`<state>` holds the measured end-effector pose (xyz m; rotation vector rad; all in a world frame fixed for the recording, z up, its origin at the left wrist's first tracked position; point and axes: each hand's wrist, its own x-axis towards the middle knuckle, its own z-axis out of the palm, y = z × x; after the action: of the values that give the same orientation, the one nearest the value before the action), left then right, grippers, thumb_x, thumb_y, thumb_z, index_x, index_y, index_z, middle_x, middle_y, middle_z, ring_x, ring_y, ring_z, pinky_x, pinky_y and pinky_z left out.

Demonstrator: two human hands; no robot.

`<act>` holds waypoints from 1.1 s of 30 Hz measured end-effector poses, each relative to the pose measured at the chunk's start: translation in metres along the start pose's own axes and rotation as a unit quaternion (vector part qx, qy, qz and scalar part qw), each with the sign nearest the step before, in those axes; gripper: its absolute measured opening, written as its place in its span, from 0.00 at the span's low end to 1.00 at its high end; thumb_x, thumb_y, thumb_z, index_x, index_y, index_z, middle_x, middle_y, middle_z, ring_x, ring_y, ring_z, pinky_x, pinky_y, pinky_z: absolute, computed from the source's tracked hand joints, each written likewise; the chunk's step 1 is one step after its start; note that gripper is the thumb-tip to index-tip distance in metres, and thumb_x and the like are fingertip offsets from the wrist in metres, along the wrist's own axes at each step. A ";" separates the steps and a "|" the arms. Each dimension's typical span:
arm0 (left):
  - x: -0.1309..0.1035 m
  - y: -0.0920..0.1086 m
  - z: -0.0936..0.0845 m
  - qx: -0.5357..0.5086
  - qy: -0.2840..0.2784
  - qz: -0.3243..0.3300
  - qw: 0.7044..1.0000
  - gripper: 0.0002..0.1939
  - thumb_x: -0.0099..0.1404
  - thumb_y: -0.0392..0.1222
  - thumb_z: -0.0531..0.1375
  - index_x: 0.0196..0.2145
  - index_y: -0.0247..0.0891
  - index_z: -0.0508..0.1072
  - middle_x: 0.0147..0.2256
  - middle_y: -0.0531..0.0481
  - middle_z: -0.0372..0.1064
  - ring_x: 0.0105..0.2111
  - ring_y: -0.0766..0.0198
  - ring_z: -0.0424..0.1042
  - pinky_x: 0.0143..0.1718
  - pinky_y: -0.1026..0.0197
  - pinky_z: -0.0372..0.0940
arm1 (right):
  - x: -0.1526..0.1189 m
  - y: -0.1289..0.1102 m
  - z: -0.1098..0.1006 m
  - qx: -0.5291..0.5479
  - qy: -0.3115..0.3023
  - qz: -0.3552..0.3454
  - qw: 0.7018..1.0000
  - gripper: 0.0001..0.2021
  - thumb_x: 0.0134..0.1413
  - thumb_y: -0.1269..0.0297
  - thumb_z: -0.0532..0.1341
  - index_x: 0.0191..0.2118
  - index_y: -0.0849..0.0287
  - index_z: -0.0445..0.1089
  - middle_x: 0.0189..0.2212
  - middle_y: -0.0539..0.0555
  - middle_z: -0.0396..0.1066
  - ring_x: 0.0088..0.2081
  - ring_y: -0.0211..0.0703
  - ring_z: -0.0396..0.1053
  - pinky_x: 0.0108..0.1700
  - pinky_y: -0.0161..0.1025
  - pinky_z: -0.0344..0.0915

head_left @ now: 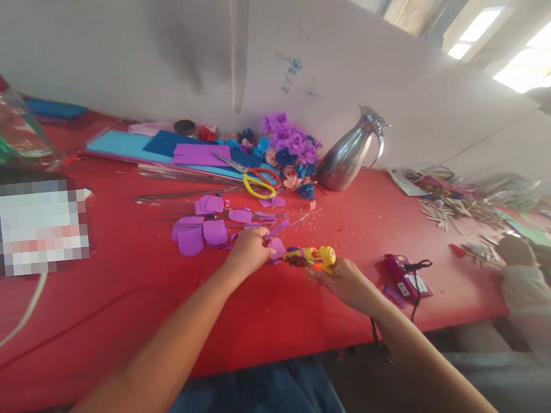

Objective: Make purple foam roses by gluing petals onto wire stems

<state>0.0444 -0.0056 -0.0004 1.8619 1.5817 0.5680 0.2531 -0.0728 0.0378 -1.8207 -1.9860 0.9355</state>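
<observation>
While my right hand (346, 285) grips the yellow glue gun (307, 253) on my side of the metal jug (351, 155), my left hand (249, 254) pinches a purple piece (277, 250) near the gun's tip, with purple flowers (293, 142) just left of the jug.

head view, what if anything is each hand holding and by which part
The right hand holds the yellow glue gun by its handle. The left hand has its grip on a purple piece, seemingly at its edge; the exact contact is unclear.

1 glue gun (327, 256) and 1 pitcher (348, 156) show.
</observation>
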 end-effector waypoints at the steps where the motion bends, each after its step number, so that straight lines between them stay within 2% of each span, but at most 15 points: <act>1: 0.000 0.000 0.000 -0.002 0.002 0.002 1.000 0.05 0.51 0.33 0.61 0.29 0.36 0.72 0.29 0.48 0.73 0.31 0.61 0.70 0.30 0.63 0.57 | 0.000 0.000 0.000 0.001 -0.002 0.001 1.000 0.15 0.53 0.51 0.57 0.32 0.59 0.71 0.18 0.46 0.61 0.21 0.35 0.57 0.25 0.32 0.53; 8: 0.001 -0.004 0.003 -0.015 0.006 0.002 1.000 0.05 0.50 0.33 0.61 0.28 0.37 0.72 0.28 0.49 0.73 0.30 0.62 0.70 0.29 0.63 0.57 | 0.002 0.000 -0.001 -0.021 0.000 0.010 1.000 0.16 0.53 0.50 0.56 0.28 0.59 0.68 0.17 0.45 0.56 0.20 0.34 0.52 0.23 0.32 0.49; 15: 0.001 -0.003 0.003 -0.026 -0.002 -0.005 1.000 0.05 0.50 0.34 0.63 0.28 0.37 0.71 0.31 0.49 0.74 0.33 0.61 0.71 0.32 0.63 0.58 | 0.003 0.004 -0.004 -0.060 0.020 0.011 0.998 0.18 0.53 0.48 0.56 0.27 0.59 0.67 0.16 0.45 0.54 0.20 0.33 0.51 0.22 0.32 0.47; 27: -0.001 -0.001 0.001 -0.018 0.003 0.007 1.000 0.02 0.51 0.34 0.60 0.26 0.38 0.70 0.28 0.50 0.72 0.30 0.62 0.70 0.30 0.63 0.57 | 0.002 0.006 -0.012 -0.078 0.028 0.004 0.997 0.20 0.55 0.48 0.55 0.39 0.60 0.73 0.15 0.46 0.57 0.18 0.35 0.54 0.23 0.33 0.50; 33: 0.000 -0.001 0.000 -0.004 -0.001 0.004 1.000 0.04 0.50 0.36 0.63 0.27 0.37 0.71 0.27 0.50 0.71 0.30 0.62 0.69 0.29 0.63 0.56 | -0.004 -0.001 -0.008 -0.082 0.036 -0.004 0.996 0.19 0.55 0.48 0.56 0.35 0.60 0.74 0.17 0.48 0.61 0.20 0.35 0.55 0.23 0.33 0.50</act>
<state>0.0437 -0.0058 -0.0010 1.8631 1.5697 0.5759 0.2579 -0.0749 0.0448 -1.9026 -2.0770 0.7120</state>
